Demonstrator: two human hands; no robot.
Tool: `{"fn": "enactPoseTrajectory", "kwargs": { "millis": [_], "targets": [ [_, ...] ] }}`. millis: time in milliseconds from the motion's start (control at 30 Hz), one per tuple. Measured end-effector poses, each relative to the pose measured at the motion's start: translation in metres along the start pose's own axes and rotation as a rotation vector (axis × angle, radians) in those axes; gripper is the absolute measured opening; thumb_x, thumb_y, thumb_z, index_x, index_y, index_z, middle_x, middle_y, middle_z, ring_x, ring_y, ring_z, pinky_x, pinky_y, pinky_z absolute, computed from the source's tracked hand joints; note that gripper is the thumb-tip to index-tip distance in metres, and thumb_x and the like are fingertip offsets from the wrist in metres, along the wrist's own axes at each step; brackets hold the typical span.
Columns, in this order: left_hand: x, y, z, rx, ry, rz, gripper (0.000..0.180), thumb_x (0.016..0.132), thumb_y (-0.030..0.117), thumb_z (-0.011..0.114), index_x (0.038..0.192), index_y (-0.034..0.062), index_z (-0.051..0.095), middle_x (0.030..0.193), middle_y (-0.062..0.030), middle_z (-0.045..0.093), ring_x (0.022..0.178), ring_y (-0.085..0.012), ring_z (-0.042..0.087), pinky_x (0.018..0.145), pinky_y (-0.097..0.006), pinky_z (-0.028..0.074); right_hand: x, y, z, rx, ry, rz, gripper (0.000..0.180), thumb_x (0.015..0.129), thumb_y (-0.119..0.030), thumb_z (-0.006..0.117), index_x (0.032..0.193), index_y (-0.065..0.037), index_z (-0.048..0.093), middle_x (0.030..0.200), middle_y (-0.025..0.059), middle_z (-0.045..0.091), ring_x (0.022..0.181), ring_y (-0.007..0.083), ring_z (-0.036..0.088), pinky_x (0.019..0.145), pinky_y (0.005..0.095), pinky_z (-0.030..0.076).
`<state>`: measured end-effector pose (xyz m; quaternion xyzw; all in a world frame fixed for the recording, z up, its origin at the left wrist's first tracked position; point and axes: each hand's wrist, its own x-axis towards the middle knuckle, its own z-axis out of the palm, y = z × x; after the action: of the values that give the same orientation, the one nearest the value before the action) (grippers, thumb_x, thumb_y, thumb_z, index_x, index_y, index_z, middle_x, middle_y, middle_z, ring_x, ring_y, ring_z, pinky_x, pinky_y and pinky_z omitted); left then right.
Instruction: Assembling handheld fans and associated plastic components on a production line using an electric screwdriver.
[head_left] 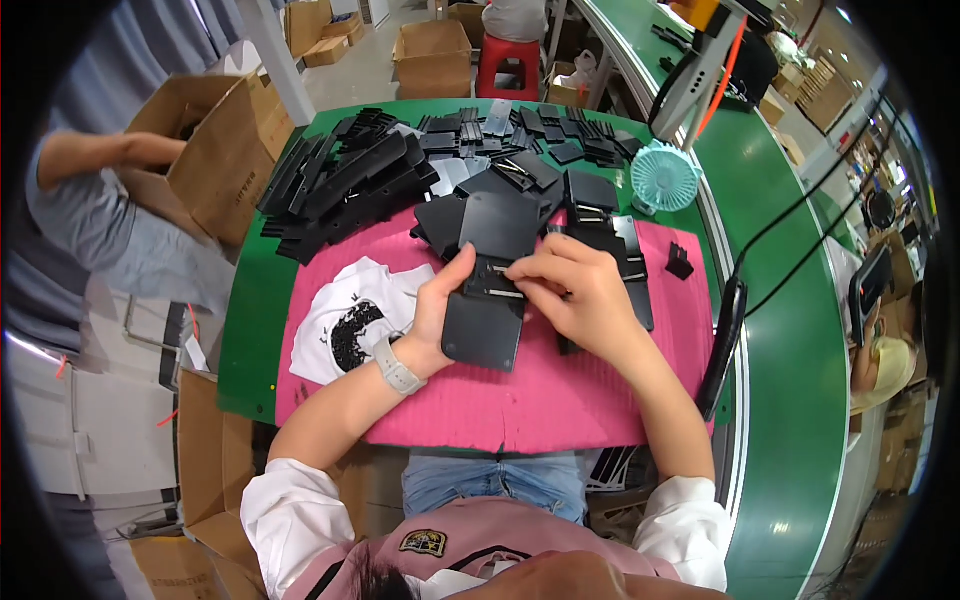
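My left hand (434, 312), with a pale watch (397, 370) on its wrist, grips a black hinged two-plate part (482, 336) by its left edge, above a pink mat (430, 425). Two thin metal pins show across the middle of the part. Over that middle section, the thumb and fingers of my right hand (575, 285) are pinched together; whatever they hold is too small to make out. A white cloth with small black pieces (352, 335) lies left of my left hand. Other black plates with pins (592, 192) lie just beyond my right hand.
Long black strips (350, 185) and small black parts (560, 130) are heaped at the table's far side. A teal fan (665, 178) stands at the right. One black piece (680, 260) sits on the mat's right. At left, another person's arm (110, 152) reaches into a cardboard box (225, 160).
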<state>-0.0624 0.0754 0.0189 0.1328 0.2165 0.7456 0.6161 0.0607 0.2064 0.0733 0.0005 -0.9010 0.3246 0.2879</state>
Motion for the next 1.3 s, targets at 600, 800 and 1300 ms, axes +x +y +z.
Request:
{"fn": "enactPoseTrajectory", "kwargs": {
  "millis": [600,800,1300],
  "targets": [
    [-0.008,-0.007,-0.015,0.246,0.084,-0.137,0.046,0.099,0.036,0.043,0.131,0.0042,0.04,0.115,-0.0053,0.056,0.099,-0.0093,0.056,0.084,-0.025,0.047,-0.02,0.015,0.011,-0.231,-0.059,-0.039,0.017,0.067,-0.005,0.071,0.081,-0.003,0.062,0.069,0.0049,0.051,0.05,0.0199,0.053,0.043,0.0319,0.041],
    [-0.006,-0.013,-0.009,0.273,0.12,-0.114,0.043,0.1,0.038,0.04,0.129,0.0059,0.042,0.113,-0.004,0.057,0.096,-0.0095,0.057,0.082,-0.025,0.047,-0.031,0.008,0.013,-0.344,-0.025,-0.06,0.017,0.066,-0.004,0.069,0.08,-0.003,0.061,0.066,0.0045,0.046,0.046,0.0191,0.05,0.041,0.0317,0.039],
    [-0.013,-0.019,-0.007,0.446,0.028,-0.044,0.055,0.099,0.047,0.033,0.125,0.0004,0.046,0.112,-0.0128,0.06,0.101,-0.0192,0.061,0.087,-0.032,0.049,-0.033,0.008,0.029,-0.243,0.21,-0.201,0.023,0.06,0.001,0.07,0.077,-0.003,0.056,0.068,0.0038,0.046,0.043,0.0168,0.048,0.037,0.0282,0.039]
  ]
}}
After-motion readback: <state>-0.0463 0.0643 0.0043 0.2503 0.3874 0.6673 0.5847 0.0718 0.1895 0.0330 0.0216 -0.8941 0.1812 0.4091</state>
